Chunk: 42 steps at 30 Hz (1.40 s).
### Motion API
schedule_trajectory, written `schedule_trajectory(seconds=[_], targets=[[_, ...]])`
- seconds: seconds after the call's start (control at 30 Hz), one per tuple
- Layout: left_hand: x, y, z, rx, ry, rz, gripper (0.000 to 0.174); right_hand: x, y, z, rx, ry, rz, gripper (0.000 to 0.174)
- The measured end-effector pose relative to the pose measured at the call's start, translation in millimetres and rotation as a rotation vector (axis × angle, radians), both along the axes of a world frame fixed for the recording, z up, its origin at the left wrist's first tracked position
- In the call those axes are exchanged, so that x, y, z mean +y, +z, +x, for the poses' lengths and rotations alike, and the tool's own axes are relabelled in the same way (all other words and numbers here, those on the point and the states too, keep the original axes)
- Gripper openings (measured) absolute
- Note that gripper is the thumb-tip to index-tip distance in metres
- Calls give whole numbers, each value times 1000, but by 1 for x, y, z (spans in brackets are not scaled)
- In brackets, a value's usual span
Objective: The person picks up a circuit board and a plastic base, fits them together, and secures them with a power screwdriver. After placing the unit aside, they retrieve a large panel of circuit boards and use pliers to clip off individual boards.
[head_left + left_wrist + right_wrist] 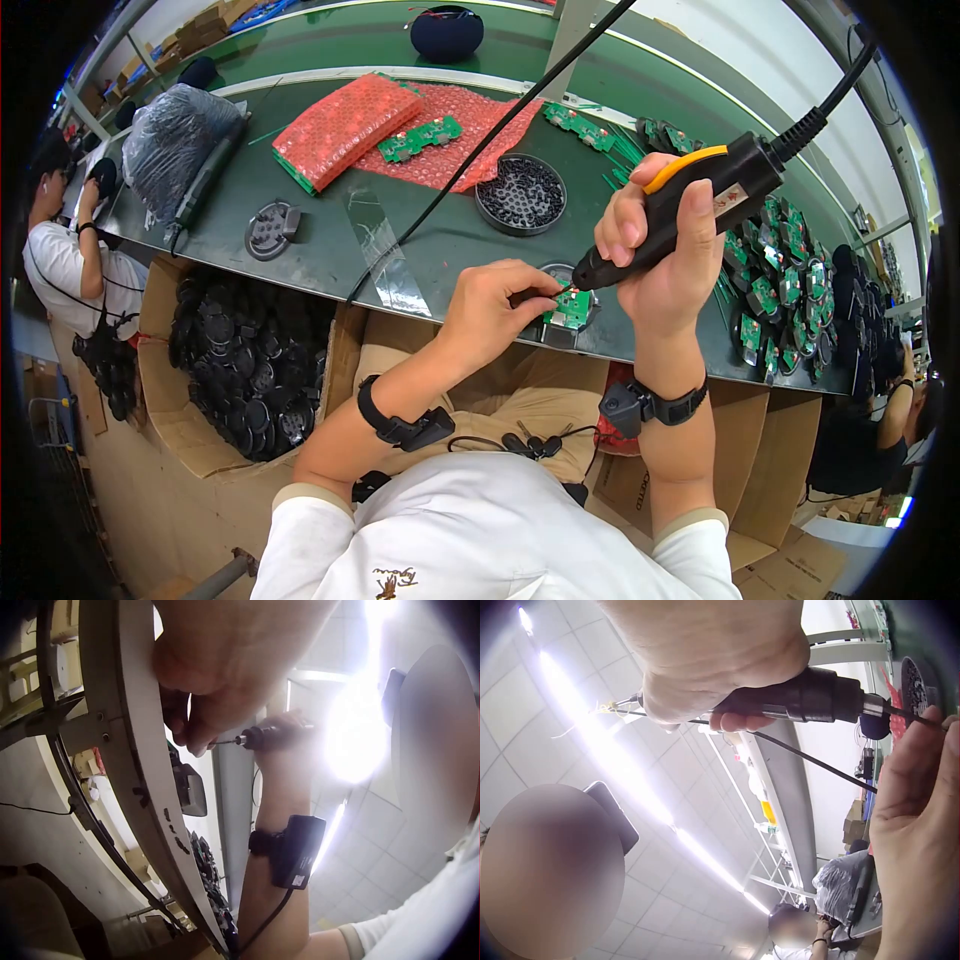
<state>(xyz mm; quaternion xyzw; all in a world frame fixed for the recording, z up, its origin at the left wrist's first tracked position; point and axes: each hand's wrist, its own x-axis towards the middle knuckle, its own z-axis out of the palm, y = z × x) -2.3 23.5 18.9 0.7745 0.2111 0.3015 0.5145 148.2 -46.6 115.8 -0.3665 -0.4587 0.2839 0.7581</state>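
Observation:
My right hand [665,265] grips a black electric screwdriver [740,172] with a yellow lever, tilted down to the left. Its thin bit [906,714] reaches between the thumb and fingers of my left hand [485,312], which pinch it near the tip. Just below those fingertips lies a small green circuit board [573,312], set in a round dark housing [560,336] at the table's front edge. In the left wrist view the bit's end meets my left fingertips; what else they may hold there is hidden.
Behind the hands stands a round dish [520,231] of small black pieces. Red bubble wrap [345,130] with a circuit board [420,139] lies farther back. Boards are heaped [790,285] at right. A cardboard box [160,385] of dark round parts stands lower left. A black cable [455,180] crosses the view.

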Motion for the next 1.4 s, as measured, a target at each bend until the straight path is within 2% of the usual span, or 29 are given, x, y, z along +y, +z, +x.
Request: schedule_trajectory(seconds=[0.13,0.2,0.23,0.3,0.33,0.4,0.7,1.03,1.4], targets=[[-1,-1,3,-62,28,66,17,-1,0,-2,-4,-14,1,52],[-2,-3,3,-44,22,7,28,-1,0,-2,-10,-35,3,51],[-2,-1,1,-44,20,6,28,-1,0,-1,-10,-37,2,51],[-3,6,-6,23,87,271,45,-1,-1,1,-30,-75,4,49],[-6,6,-8,23,83,270,45,0,-1,3,-30,-79,3,49],[-15,4,-14,76,59,433,58,1,-3,5,-74,-129,13,45],[-23,-5,-10,82,45,514,58,8,-10,1,-72,-142,7,35],[-22,-2,-10,85,36,508,57,12,-15,2,-78,-138,13,34],[-24,-3,-10,110,44,519,57,13,-15,-4,-124,-170,15,24]])
